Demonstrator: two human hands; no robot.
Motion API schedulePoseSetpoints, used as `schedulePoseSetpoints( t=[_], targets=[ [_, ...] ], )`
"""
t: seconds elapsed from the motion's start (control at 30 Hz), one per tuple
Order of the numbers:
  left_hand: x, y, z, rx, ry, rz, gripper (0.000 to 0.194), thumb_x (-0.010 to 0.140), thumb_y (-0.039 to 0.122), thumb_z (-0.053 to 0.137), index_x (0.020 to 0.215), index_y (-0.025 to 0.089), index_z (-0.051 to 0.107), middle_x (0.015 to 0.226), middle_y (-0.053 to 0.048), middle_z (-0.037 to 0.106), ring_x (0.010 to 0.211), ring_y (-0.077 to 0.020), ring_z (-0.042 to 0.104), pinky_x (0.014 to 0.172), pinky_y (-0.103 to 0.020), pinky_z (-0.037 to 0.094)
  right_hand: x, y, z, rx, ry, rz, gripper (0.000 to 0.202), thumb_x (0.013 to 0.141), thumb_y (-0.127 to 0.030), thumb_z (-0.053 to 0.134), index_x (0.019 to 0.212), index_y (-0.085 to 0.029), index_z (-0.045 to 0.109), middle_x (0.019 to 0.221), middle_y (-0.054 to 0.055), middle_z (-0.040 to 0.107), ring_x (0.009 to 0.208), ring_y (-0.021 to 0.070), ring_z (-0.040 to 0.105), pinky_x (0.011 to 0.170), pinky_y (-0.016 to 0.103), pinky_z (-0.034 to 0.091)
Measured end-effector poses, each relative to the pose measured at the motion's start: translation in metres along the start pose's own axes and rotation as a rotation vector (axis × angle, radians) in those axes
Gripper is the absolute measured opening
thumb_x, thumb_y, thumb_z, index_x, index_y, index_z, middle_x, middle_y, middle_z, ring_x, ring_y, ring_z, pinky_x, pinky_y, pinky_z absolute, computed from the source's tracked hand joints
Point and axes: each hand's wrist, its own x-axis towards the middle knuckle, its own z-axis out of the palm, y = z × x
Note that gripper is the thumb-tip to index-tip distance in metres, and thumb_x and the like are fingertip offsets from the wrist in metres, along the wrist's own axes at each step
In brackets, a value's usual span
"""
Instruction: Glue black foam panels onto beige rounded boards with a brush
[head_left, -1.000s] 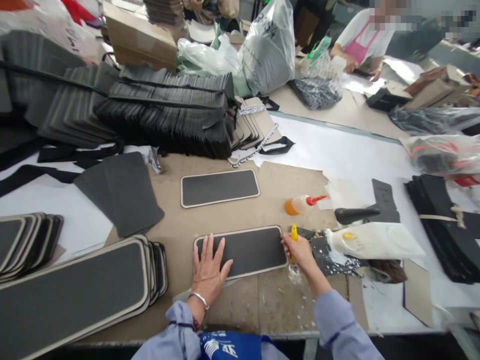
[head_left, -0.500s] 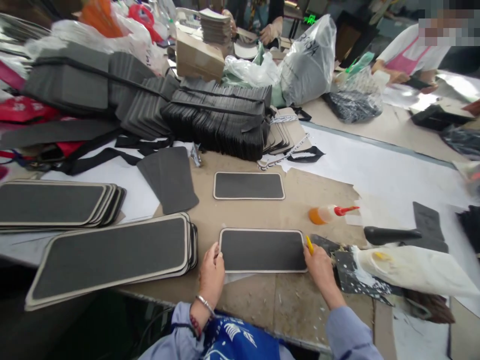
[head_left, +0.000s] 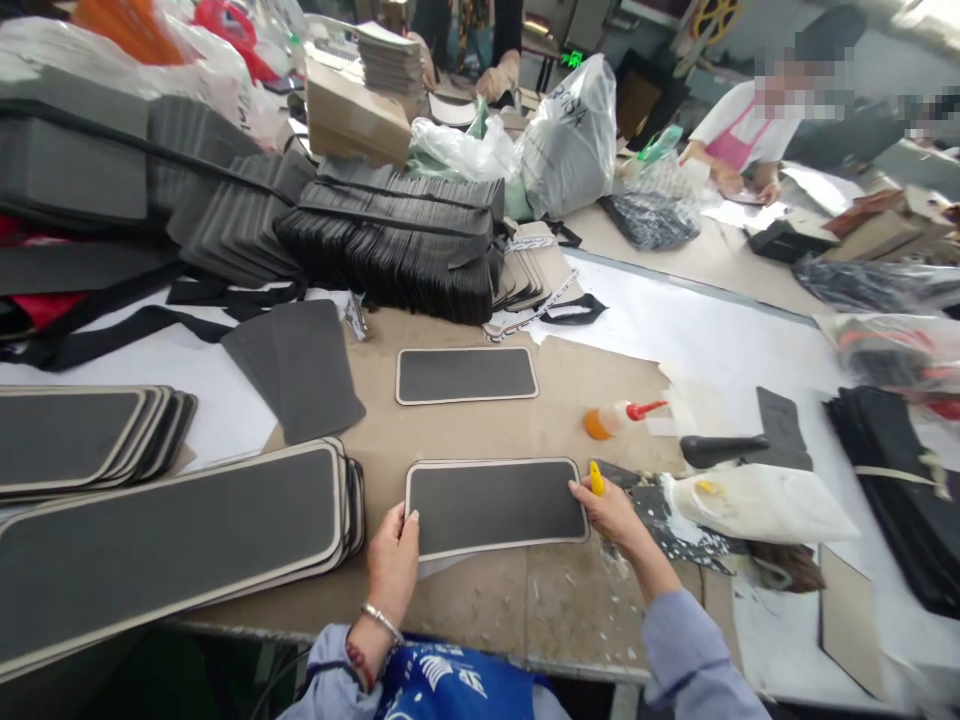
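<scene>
I see left hand [head_left: 391, 560] pinching dark panel [head_left: 495, 505] left end; right hand [head_left: 611, 508] pinching yellow tool [head_left: 596, 479], touching right end; near table front edge; panel looks thin, light, bendy, hold both ends

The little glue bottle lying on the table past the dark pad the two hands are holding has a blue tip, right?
Not quite. In the head view the glue bottle has a red tip, not blue. It does lie on the table beyond the dark pad, which the left hand and right hand hold at its ends.

Workshop: stacked dark panels [head_left: 390, 250], glue bottle [head_left: 611, 420], cluttered worktable [head_left: 570, 400].
</scene>
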Motion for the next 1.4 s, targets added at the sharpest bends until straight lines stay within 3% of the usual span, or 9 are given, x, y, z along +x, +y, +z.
schedulePoseSetpoints(
  t=[0.17,0.33,0.5,0.67,0.9,1.1,1.23,1.33,1.4],
  targets=[
    [0.003,0.001,-0.001,-0.058,-0.053,-0.039,0.041,0.067,0.043,0.049,0.094,0.015,0.06,0.086,-0.007,0.066,0.085,-0.0228,0.059,0.079,-0.035,0.044,-0.016,-0.005,-0.007,-0.225,-0.206,-0.115,0.039,0.078,-0.052,0.038,0.062,-0.019,0.051,0.057,-0.001,0.053,0.057,0.0155,0.052,0.056,0.026,0.037],
    [0.004,-0.001,-0.003,-0.103,-0.08,-0.061,0.039,0.066,0.046,0.05,0.088,0.015,0.059,0.078,-0.004,0.064,0.08,-0.0207,0.057,0.074,-0.031,0.044,-0.062,-0.038,-0.006,-0.691,-0.087,-0.416,0.019,0.083,-0.027,0.041,0.072,-0.019,0.054,0.065,0.004,0.062,0.058,0.0151,0.056,0.052,0.024,0.033],
    [0.003,-0.006,-0.001,0.037,-0.049,-0.006,0.031,0.071,0.046,0.042,0.076,0.018,0.055,0.064,0.0,0.057,0.067,-0.0176,0.053,0.063,-0.028,0.043,-0.086,-0.047,-0.005,-0.663,0.058,-0.647,0.026,0.088,-0.025,0.033,0.073,-0.018,0.053,0.064,0.005,0.061,0.056,0.0152,0.058,0.052,0.023,0.035],
    [0.003,-0.006,0.0,0.235,0.019,0.028,0.025,0.075,0.039,0.037,0.07,0.02,0.053,0.06,0.0,0.055,0.06,-0.0162,0.05,0.058,-0.026,0.038,-0.079,-0.039,-0.019,-0.444,0.169,-0.663,0.036,0.09,-0.036,0.033,0.06,-0.02,0.045,0.051,-0.001,0.051,0.043,0.0096,0.048,0.046,0.02,0.034],
    [0.001,0.002,0.001,0.343,0.063,0.011,0.019,0.078,0.03,0.038,0.065,0.021,0.049,0.055,0.0,0.051,0.052,-0.0145,0.045,0.052,-0.025,0.03,-0.084,-0.072,-0.03,-0.449,0.173,-0.71,0.039,0.089,-0.041,0.034,0.056,-0.021,0.041,0.046,-0.003,0.047,0.04,0.0089,0.042,0.043,0.02,0.032],
    [0.0,-0.003,-0.003,0.3,0.007,0.051,0.021,0.079,0.033,0.036,0.078,0.02,0.053,0.07,-0.003,0.059,0.067,-0.0178,0.054,0.063,-0.028,0.04,-0.065,-0.079,-0.03,-0.433,0.071,-0.501,0.036,0.084,-0.041,0.037,0.055,-0.021,0.045,0.048,-0.001,0.053,0.044,0.012,0.048,0.045,0.022,0.036],
    [-0.015,-0.002,-0.006,0.29,0.098,0.242,0.044,0.076,0.04,0.045,0.112,0.015,0.047,0.108,-0.013,0.057,0.102,-0.0248,0.052,0.089,-0.038,0.04,-0.062,-0.068,-0.029,-0.559,0.015,-0.517,0.03,0.085,-0.034,0.038,0.064,-0.02,0.054,0.056,0.001,0.059,0.049,0.0134,0.053,0.049,0.023,0.038],
    [-0.025,0.016,-0.005,0.372,0.161,0.517,0.046,0.075,0.036,0.048,0.116,0.015,0.048,0.118,-0.015,0.052,0.115,-0.0273,0.044,0.099,-0.044,0.031,-0.074,-0.059,-0.026,-0.647,0.112,-0.779,0.024,0.085,-0.019,0.036,0.083,-0.016,0.06,0.073,0.006,0.066,0.064,0.015,0.06,0.056,0.023,0.043],
    [-0.026,0.04,0.0,0.36,0.057,0.607,0.036,0.079,0.033,0.044,0.108,0.016,0.054,0.114,-0.014,0.056,0.111,-0.0243,0.047,0.099,-0.041,0.033,-0.082,-0.053,-0.024,-0.671,0.198,-0.942,0.027,0.084,-0.01,0.034,0.091,-0.013,0.06,0.08,0.009,0.066,0.07,0.0155,0.062,0.061,0.023,0.044]
  ],
)
